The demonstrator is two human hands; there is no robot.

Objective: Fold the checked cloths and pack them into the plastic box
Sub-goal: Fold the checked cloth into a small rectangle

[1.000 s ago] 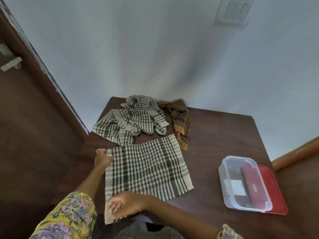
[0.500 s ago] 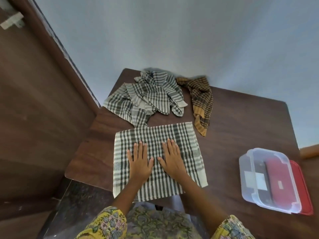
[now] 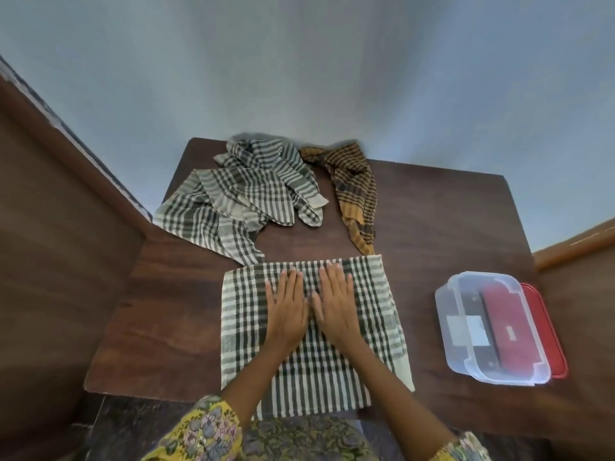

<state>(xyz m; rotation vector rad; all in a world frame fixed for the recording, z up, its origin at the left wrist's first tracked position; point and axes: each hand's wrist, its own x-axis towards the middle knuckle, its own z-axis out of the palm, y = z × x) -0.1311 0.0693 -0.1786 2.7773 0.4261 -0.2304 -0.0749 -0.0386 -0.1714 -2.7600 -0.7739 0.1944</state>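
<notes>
While both my left hand (image 3: 287,311) and right hand (image 3: 336,306) press flat-fingered on the soft, limp grey-and-white checked cloth (image 3: 372,314), I'd pinch its six-o'clock corners next.

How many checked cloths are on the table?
At least 3: a flat green-checked cloth under both hands, a crumpled green-checked pile at the far left, and an orange-checked cloth beside it. The pile may hold more than one cloth.

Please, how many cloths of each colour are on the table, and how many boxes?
Green-and-white checked cloths: 2, the flat cloth and the crumpled heap, which may hide more
Brown-and-orange checked cloth: 1
Clear plastic box: 1
Total: 4
</notes>
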